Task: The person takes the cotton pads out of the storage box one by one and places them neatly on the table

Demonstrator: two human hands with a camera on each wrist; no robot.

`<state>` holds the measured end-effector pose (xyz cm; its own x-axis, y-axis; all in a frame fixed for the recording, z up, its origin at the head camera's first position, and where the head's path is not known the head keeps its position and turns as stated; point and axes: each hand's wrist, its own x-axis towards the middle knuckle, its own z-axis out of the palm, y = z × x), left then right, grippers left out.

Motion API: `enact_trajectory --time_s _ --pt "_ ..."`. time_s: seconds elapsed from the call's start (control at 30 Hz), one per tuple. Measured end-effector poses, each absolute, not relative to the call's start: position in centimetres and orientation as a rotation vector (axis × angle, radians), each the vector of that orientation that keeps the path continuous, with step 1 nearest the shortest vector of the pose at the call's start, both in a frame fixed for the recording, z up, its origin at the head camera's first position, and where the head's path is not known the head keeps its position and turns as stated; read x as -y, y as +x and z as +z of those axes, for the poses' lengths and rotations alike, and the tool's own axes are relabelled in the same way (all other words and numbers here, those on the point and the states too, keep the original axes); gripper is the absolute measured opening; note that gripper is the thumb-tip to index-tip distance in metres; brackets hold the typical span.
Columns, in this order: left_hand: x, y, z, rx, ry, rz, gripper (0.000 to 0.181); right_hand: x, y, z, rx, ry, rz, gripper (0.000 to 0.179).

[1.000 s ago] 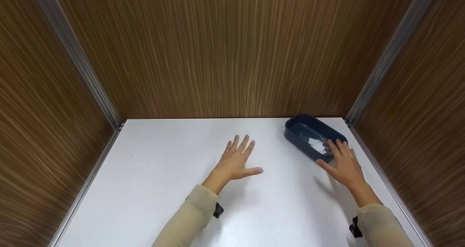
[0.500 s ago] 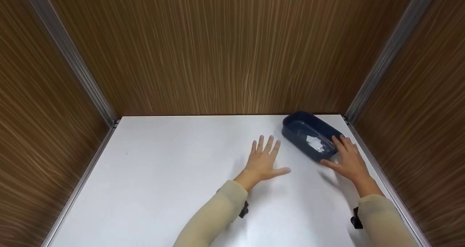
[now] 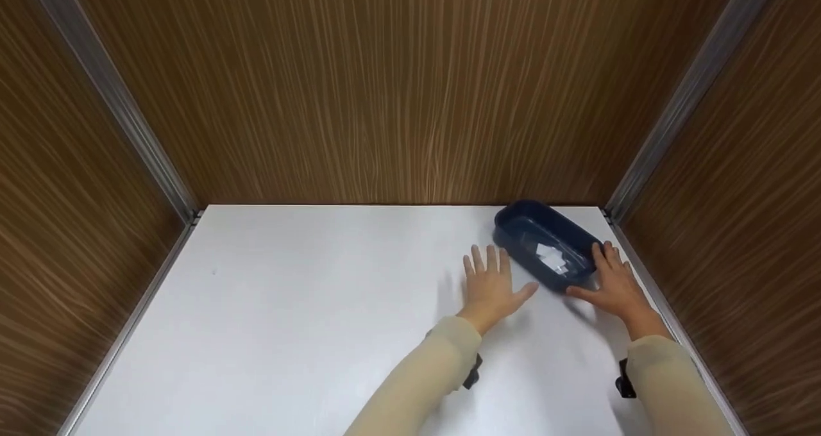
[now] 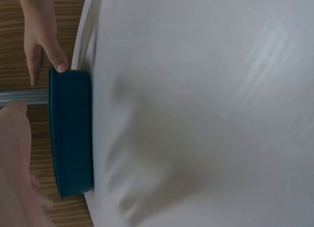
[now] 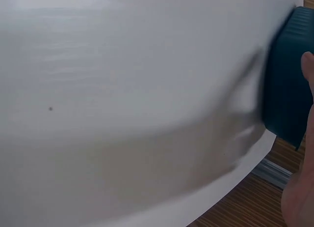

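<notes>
A dark blue oblong bin [image 3: 513, 236] stands at a slant near the back right corner of the white table; it looks teal in the wrist views. Inside lie small white pieces [image 3: 551, 258] with something clear and shiny; their kind cannot be told. My right hand [image 3: 617, 290] is at the bin's near right end, fingers along the rim and thumb by the corner. Whether it presses on the bin is unclear. My left hand [image 3: 490, 292], fingers spread and straight, hovers left of the bin's long side [image 4: 72, 133]. A shadow lies below it.
The white tabletop [image 3: 288, 295] stretches left and forward. Wood-grain panels [image 3: 359, 90] enclose the back and both sides. Metal posts [image 3: 670, 102] stand at the back corners, and a metal rail runs along each side edge. Black wrist devices [image 3: 626, 379] sit under the light sleeves.
My left hand has moved right across the table towards the bin. The right hand's fingers have settled closer along the bin's end. The bin stays about where it was; the head view has shifted slightly.
</notes>
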<state>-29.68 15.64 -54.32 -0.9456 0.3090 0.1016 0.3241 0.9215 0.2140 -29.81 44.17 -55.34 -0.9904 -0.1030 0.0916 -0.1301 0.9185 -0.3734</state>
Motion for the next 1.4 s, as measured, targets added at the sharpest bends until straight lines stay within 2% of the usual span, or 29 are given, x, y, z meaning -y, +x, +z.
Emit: enact_trajectory --time_s 0.23,0.5,0.77,1.03,1.4 --pt "-16.8 -29.7 -55.0 3.044 -0.343 -0.48 0.104 -44.5 -29.8 -55.1 3.066 0.149 0.611 0.126" --pt "-18.1 -29.1 -55.6 3.025 -0.373 -0.406 0.107 -45.2 -29.3 -54.6 3.132 0.169 0.612 0.133" --pt "-19.7 -28.5 -54.4 2.99 -0.493 -0.348 0.107 -45.6 -28.7 -53.8 3.155 0.112 0.622 0.108" --pt "-20.2 -28.8 -53.7 3.137 -0.517 -0.233 0.108 -44.7 -27.6 -54.0 3.046 0.194 0.567 0.091" --pt "-20.6 -28.8 -54.0 3.129 -0.482 -0.27 0.108 -44.1 -27.1 -54.1 3.142 0.085 0.573 0.12"
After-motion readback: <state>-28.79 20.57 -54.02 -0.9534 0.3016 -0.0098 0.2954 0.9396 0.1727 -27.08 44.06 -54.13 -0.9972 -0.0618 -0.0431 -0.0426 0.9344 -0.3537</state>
